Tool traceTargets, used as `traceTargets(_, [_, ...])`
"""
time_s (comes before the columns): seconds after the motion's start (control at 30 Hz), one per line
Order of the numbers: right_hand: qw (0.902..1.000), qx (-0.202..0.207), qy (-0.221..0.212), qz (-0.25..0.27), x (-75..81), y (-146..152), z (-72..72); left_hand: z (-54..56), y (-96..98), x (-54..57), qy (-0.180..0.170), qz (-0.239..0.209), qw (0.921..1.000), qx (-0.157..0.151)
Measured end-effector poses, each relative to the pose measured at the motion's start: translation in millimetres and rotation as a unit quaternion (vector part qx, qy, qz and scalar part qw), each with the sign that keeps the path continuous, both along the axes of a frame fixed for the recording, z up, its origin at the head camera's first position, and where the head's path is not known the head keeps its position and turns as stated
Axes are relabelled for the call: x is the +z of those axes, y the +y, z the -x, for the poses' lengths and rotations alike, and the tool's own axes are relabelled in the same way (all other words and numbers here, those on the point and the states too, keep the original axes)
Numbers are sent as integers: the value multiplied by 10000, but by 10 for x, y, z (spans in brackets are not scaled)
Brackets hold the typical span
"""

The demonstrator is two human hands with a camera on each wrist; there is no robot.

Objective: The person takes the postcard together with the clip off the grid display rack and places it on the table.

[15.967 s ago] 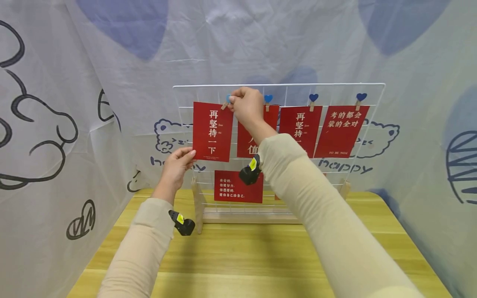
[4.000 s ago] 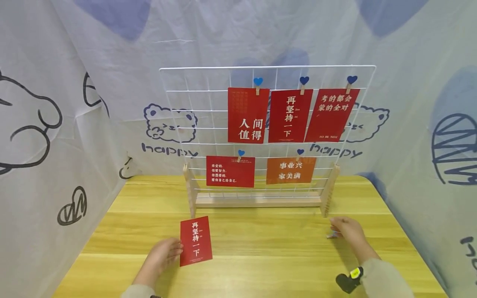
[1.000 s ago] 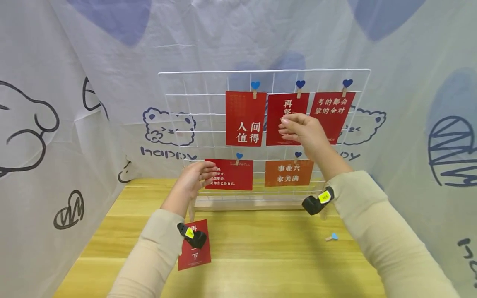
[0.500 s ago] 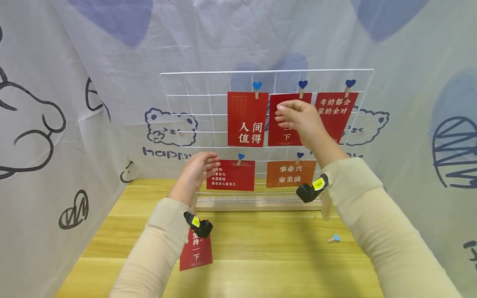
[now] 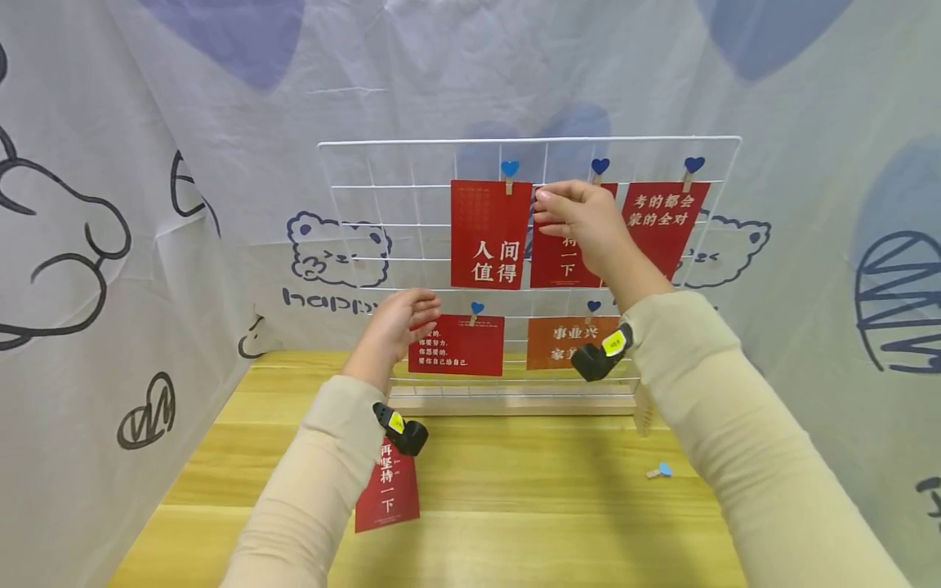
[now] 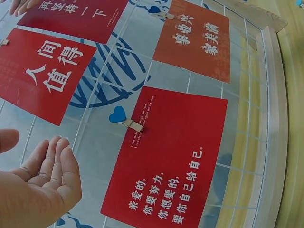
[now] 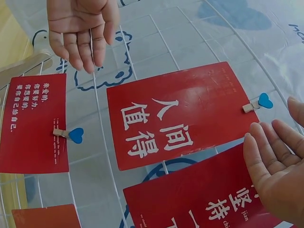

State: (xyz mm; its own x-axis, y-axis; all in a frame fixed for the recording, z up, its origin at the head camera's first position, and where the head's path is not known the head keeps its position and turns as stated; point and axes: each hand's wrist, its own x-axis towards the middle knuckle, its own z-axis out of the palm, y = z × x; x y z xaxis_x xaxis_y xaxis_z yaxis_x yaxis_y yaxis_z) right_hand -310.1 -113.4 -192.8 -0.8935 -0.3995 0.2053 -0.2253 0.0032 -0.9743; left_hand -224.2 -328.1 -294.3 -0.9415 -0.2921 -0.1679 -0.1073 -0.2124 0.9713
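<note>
Both of my hands are raised before a white wire grid rack (image 5: 529, 142), and neither holds anything. My left hand (image 5: 403, 327), its fingers relaxed, is near the left edge of a red card (image 5: 463, 351) on the lower row. My right hand (image 5: 584, 224) is in front of the middle top card (image 5: 564, 265), hiding part of it; fingers loosely bent. Left of it hangs another red card (image 7: 171, 114) under a light blue heart clothespin (image 7: 259, 102). A loose red card (image 5: 387, 498) lies on the table, partly behind my left wrist camera.
A loose light blue heart clothespin (image 5: 660, 470) lies on the table (image 5: 529, 490) at right. The top row also bears a right-hand red card (image 5: 665, 216); an orange card (image 5: 551, 347) hangs below. A patterned cloth (image 5: 412, 65) surrounds the table.
The red card held at the grid's upper left earlier now lies on the table, its clothespin set down at right. Both hands rose to the grid; lately the right has drifted up and left.
</note>
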Motion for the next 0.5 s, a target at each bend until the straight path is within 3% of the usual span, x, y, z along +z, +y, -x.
traceTargets(0.37, [9998, -151, 34, 108, 74, -104, 38, 78, -7, 37, 83, -137, 9998, -68])
traceTargets(0.43, [9997, -199, 157, 24, 80, -118, 72, 83, -13, 36, 111, -49, 9998, -153])
traceTargets(0.5, [9998, -158, 99, 113, 56, -129, 200, 88, -18, 35, 163, 46, 9996, -246])
